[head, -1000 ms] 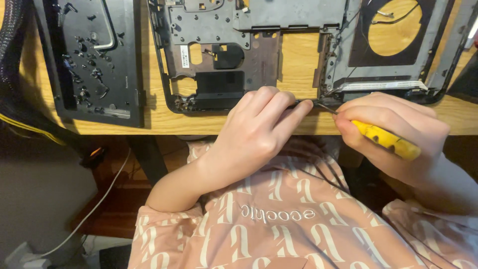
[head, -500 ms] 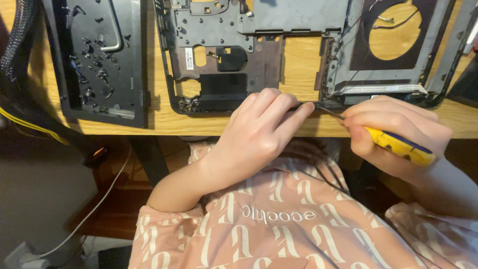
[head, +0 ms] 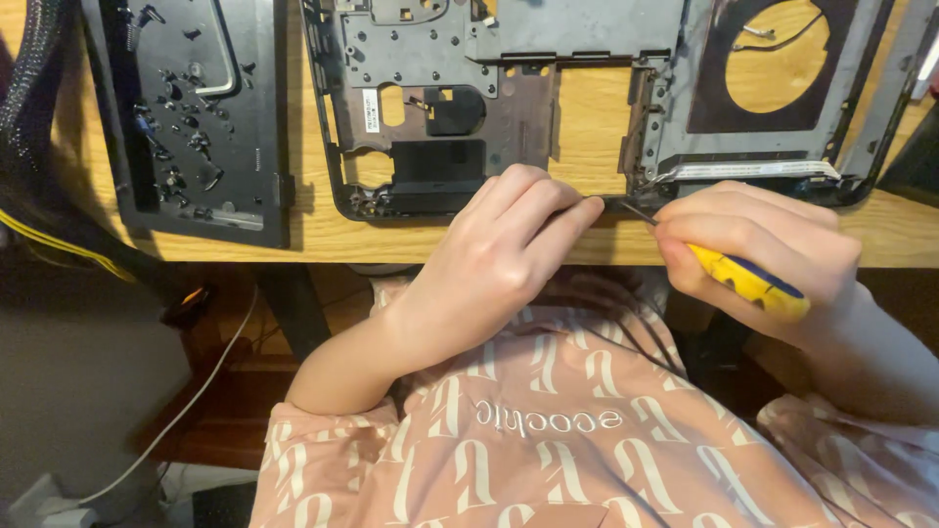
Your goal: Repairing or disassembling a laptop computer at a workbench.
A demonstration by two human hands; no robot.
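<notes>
Right hand (head: 758, 244) clenched on yellow screwdriver (head: 748, 282), tip at near edge of stripped laptop chassis (head: 509, 108) on counter (head: 391, 235), left hand (head: 499, 259) fingers curled, pressing chassis edge, holding nothing.

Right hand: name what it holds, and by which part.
The right hand holds a screwdriver by its yellow handle.
</notes>
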